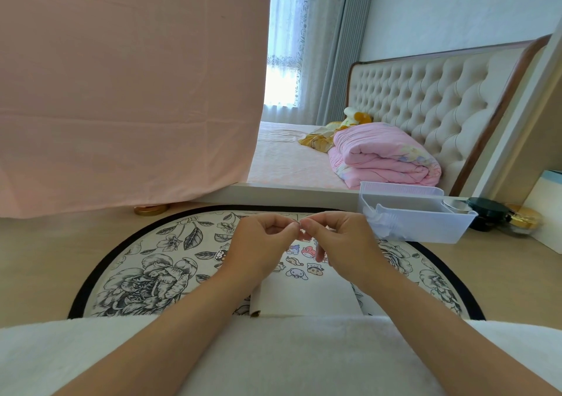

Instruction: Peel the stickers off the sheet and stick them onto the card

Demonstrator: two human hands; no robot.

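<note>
Left hand (261, 243) and right hand (340, 243) both pinch what looks like a tiny sticker (300, 225) above the card (304, 295)
Probably feather-light, floppy, clingy, so grab just the bare edge.

White card (304, 296) is lying flat at the near edge of the mat (146, 274), with its near-left corner curling up. Cartoon stickers (299, 261) are sitting across its far end, and one more (221, 255) is lying just off its left side.
</note>
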